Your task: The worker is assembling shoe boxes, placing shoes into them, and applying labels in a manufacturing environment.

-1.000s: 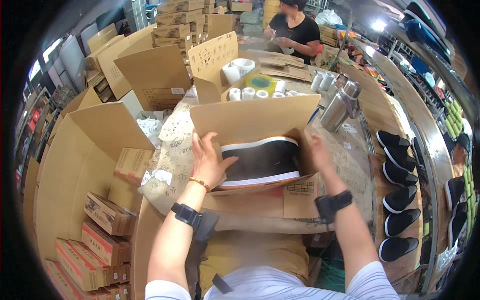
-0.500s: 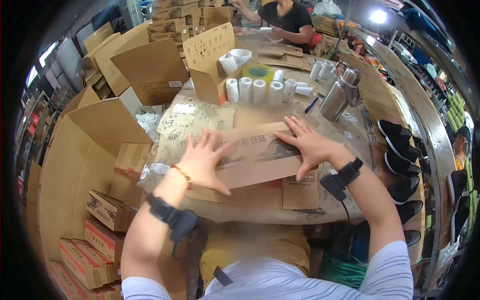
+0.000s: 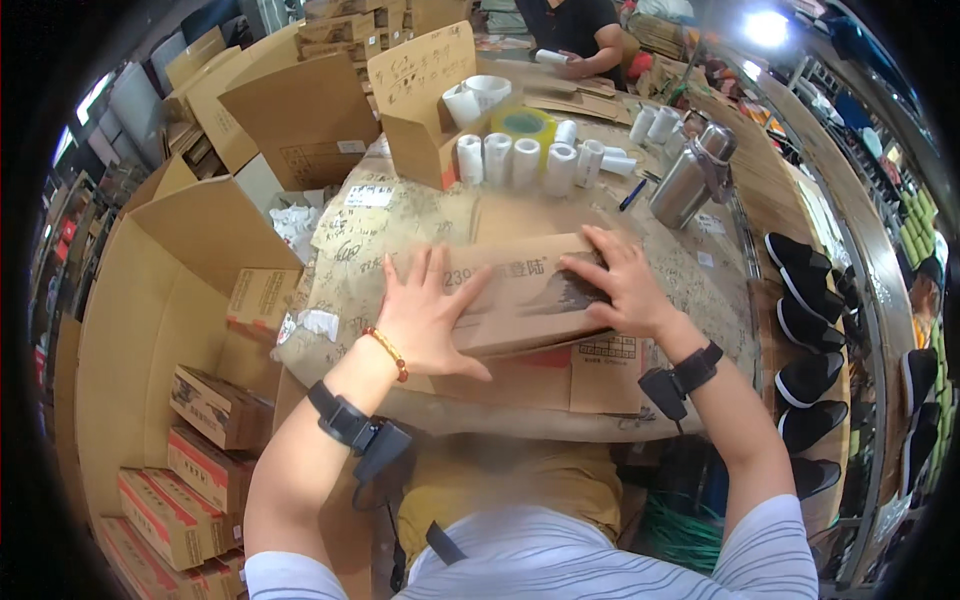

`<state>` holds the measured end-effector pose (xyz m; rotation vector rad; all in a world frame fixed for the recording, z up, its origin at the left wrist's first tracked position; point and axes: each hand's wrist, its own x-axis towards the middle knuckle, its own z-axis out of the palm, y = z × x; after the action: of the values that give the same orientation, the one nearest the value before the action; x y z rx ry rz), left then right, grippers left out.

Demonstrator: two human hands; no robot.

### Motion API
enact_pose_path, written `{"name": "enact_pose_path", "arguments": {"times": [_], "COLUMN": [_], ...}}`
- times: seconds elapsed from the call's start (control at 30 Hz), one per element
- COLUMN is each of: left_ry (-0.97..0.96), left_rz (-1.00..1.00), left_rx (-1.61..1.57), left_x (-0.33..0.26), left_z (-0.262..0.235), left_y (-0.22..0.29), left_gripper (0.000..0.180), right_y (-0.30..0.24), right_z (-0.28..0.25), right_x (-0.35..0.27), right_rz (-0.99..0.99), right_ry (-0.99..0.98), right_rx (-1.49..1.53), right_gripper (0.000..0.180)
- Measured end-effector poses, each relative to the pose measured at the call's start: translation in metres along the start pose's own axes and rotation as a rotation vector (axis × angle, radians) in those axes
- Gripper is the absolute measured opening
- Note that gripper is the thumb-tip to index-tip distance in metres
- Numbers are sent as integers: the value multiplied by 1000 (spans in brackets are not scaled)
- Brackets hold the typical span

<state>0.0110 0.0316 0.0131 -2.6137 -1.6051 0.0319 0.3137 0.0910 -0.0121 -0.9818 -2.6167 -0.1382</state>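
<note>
A brown cardboard shoebox (image 3: 520, 305) with dark printing lies on the worktable in front of me. My left hand (image 3: 430, 312) rests on its left end, fingers spread and thumb toward the near edge. On the right end lies my right hand (image 3: 625, 283), fingers stretched over the top. Both hands are open and press on the box rather than wrap round it. Under its near side sits a flat piece of printed cardboard (image 3: 605, 378), partly hidden by the box.
Paper rolls (image 3: 525, 163), a yellow tape roll (image 3: 522, 125), a pen (image 3: 633, 194) and a steel flask (image 3: 692, 178) stand or lie beyond the box. At left a large open carton (image 3: 150, 300) holds several shoeboxes (image 3: 205, 470). Black shoes (image 3: 805, 335) line the right. A person (image 3: 590, 40) is across the table.
The box's near panel has folded down, and its top looks flatter. My left hand has shifted slightly right along it. The person opposite has lowered one raised hand out of view.
</note>
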Motion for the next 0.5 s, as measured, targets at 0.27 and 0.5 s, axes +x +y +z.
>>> {"name": "enact_pose_path", "arguments": {"times": [0.27, 0.5], "left_ry": [945, 585], "left_rz": [-142, -497], "left_rx": [-1300, -2267], "left_x": [-34, -102], "left_z": [90, 64], "left_y": [13, -29], "left_gripper": [92, 99], "right_y": [21, -9], "right_z": [60, 20], "right_x": [-72, -28], "right_rz": [1053, 813], "right_ry": [562, 105], "right_rx": [1418, 1814], "right_gripper": [65, 80]}}
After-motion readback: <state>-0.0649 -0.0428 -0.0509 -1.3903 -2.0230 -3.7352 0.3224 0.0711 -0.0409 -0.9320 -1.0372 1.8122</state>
